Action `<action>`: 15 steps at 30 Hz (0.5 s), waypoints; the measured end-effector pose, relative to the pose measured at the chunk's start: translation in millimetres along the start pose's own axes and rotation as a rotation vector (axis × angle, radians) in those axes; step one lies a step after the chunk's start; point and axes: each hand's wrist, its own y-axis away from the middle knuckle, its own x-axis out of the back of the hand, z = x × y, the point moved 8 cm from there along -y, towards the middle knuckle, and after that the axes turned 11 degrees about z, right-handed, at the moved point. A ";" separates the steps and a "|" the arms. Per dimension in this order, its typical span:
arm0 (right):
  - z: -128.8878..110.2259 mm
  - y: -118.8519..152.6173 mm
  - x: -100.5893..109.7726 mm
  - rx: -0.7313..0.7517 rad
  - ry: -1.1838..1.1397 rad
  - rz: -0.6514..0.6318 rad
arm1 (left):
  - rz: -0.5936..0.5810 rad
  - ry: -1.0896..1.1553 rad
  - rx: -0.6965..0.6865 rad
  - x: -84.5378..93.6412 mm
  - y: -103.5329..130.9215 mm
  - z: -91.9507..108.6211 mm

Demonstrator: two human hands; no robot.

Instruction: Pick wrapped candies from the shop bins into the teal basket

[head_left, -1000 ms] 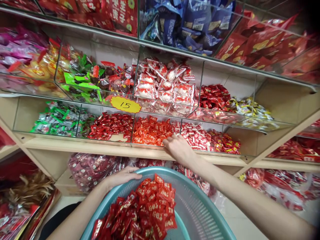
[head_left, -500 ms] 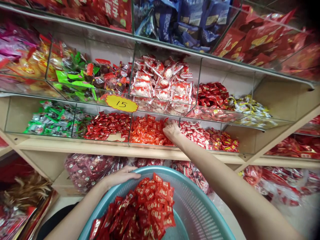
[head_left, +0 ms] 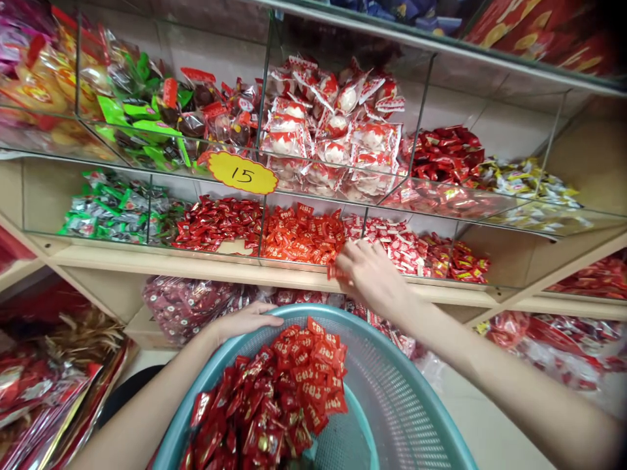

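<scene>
My left hand (head_left: 247,321) grips the far rim of a teal plastic basket (head_left: 416,378), its fingers closed over the edge. Red wrapped candies (head_left: 264,398) are heaped in the basket's left and middle part. My right hand (head_left: 365,271), slightly blurred, is closed around a few red candy packets (head_left: 337,273), which stick out below its fingers. It hangs in front of the lower shelf's front edge, above the basket's far rim. Just behind it is the bin of orange-red candies (head_left: 301,235).
Glass-fronted shelf bins hold green candies (head_left: 108,209), dark red candies (head_left: 220,222), pink-white candies (head_left: 396,245) and yellow-white candies (head_left: 529,183). A yellow tag (head_left: 242,173) reads 15. Bagged goods (head_left: 191,303) lie beneath the wooden shelf edge (head_left: 161,264).
My right hand has come out of the orange-red candy bin, toward me and down, with packets in its fingers. The view has shifted closer to the lower shelves. My left hand stays on the rim.
</scene>
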 end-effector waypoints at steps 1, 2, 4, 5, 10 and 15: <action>-12.3 15.6 -3.5 0.014 -0.090 -0.023 | -0.004 0.010 0.001 -0.5 0.2 -0.5; -25.0 30.3 -9.4 0.030 -0.176 -0.055 | -0.011 0.021 0.001 -1.3 0.6 -1.0; -49.7 54.1 -25.0 0.059 -0.302 -0.129 | -0.020 0.045 0.000 -2.4 1.3 -1.3; -60.6 62.3 -32.9 0.073 -0.341 -0.162 | -0.017 0.055 0.000 -2.4 1.5 -1.2; -97.0 72.7 -56.3 0.139 -0.397 -0.200 | -0.003 0.038 0.011 -1.6 2.6 -1.8; -109.1 71.3 -63.9 0.160 -0.393 -0.212 | 0.039 0.045 -0.019 2.4 0.8 -5.1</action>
